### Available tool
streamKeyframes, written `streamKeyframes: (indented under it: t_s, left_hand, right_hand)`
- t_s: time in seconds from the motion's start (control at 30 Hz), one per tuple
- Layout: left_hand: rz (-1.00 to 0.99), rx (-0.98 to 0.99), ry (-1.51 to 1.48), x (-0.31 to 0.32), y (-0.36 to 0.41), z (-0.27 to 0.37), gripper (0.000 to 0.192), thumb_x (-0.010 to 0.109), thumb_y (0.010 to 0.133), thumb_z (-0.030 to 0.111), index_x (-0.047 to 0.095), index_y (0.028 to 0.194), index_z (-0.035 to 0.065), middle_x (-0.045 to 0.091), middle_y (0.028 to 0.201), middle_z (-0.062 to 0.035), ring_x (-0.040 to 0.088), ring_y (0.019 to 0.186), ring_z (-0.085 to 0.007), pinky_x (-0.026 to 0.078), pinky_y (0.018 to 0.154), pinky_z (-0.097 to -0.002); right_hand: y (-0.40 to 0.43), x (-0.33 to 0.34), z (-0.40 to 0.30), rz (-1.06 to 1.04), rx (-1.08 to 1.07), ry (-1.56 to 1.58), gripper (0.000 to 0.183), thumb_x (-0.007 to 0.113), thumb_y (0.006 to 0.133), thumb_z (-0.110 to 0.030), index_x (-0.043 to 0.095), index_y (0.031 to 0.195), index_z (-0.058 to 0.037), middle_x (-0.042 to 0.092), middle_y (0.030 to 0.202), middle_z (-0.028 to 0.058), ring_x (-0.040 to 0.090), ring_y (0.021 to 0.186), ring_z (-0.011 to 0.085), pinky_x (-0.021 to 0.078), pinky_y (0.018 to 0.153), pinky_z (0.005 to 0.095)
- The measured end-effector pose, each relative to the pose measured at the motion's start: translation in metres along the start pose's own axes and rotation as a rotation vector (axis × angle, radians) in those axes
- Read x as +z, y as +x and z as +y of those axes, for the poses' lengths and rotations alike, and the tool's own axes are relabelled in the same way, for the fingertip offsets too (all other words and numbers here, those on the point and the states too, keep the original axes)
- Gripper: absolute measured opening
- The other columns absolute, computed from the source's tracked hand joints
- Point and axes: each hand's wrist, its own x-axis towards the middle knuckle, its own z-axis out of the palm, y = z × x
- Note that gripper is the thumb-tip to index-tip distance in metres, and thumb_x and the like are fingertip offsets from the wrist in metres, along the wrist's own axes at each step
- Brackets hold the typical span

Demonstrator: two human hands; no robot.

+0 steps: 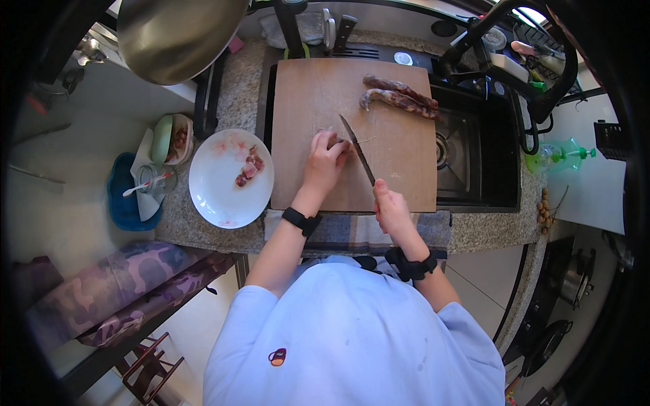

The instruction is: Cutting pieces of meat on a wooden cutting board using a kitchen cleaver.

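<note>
A wooden cutting board (304, 91) lies over part of the black sink. On its middle, my left hand (325, 157) is closed around a piece of sausage (332, 136), mostly hidden under the fingers. My right hand (391, 205) grips a kitchen knife (358, 149) by its handle, the blade slanting up and left just beside the sausage piece. A thin string (366, 139) lies at the blade. Two dried sausages (398, 97) rest side by side at the board's upper right. Left of the board, a white plate (216, 185) holds several cut sausage pieces (249, 167).
The sink basin (459, 152) opens right of the board, below a black faucet (551, 101). A metal pan (177, 35) hangs at upper left. A glass jar (152, 180), blue tray (119, 203) and small food container (189, 142) stand left of the plate. A striped towel (355, 231) lines the counter edge.
</note>
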Motion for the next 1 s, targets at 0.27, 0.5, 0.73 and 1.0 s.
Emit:
streamKeyframes:
  t_s: [0.27, 0.5, 0.73, 1.0]
  left_hand:
    - [-0.044, 0.024, -0.073, -0.001, 0.002, 0.001, 0.02, 0.069, 0.067, 0.007, 0.064, 0.087, 0.0076, 0.055, 0.098, -0.0093, 0.052, 0.098, -0.0323, 0.046, 0.083, -0.0406]
    - [-0.089, 0.012, -0.011, -0.003, 0.0, 0.002, 0.018, 0.067, 0.07, 0.008, 0.063, 0.087, 0.0076, 0.055, 0.099, -0.0098, 0.049, 0.101, -0.0332, 0.045, 0.084, -0.0411]
    - [-0.098, 0.029, -0.036, -0.004, 0.006, 0.002, 0.015, 0.066, 0.071, 0.008, 0.063, 0.086, 0.0072, 0.056, 0.097, -0.0104, 0.049, 0.101, -0.0339, 0.044, 0.084, -0.0413]
    - [-0.13, -0.008, -0.014, -0.002, 0.002, -0.002, 0.013, 0.065, 0.072, 0.008, 0.063, 0.085, 0.0059, 0.057, 0.096, -0.0101, 0.049, 0.1, -0.0342, 0.045, 0.083, -0.0411]
  right_hand:
    - [0.01, 0.006, 0.024, 0.04, -0.071, -0.095, 0.07, 0.034, 0.089, -0.06, 0.049, 0.065, 0.0038, 0.046, 0.055, 0.0149, 0.049, 0.057, 0.0216, 0.04, 0.056, 0.0382]
    - [0.004, 0.006, 0.018, 0.04, -0.076, -0.14, 0.068, 0.032, 0.091, -0.057, 0.051, 0.066, 0.0042, 0.049, 0.058, 0.0201, 0.05, 0.058, 0.0303, 0.0409, 0.059, 0.0399]
    - [0.023, 0.003, -0.008, -0.05, -0.037, -0.098, 0.068, 0.033, 0.091, -0.057, 0.048, 0.063, 0.0027, 0.044, 0.05, 0.0133, 0.051, 0.052, 0.0227, 0.0388, 0.052, 0.0379]
    - [-0.008, -0.009, 0.001, -0.11, 0.091, 0.028, 0.065, 0.031, 0.088, -0.063, 0.043, 0.058, -0.0068, 0.038, 0.043, 0.0005, 0.037, 0.032, 0.011, 0.0285, 0.03, 0.0256]
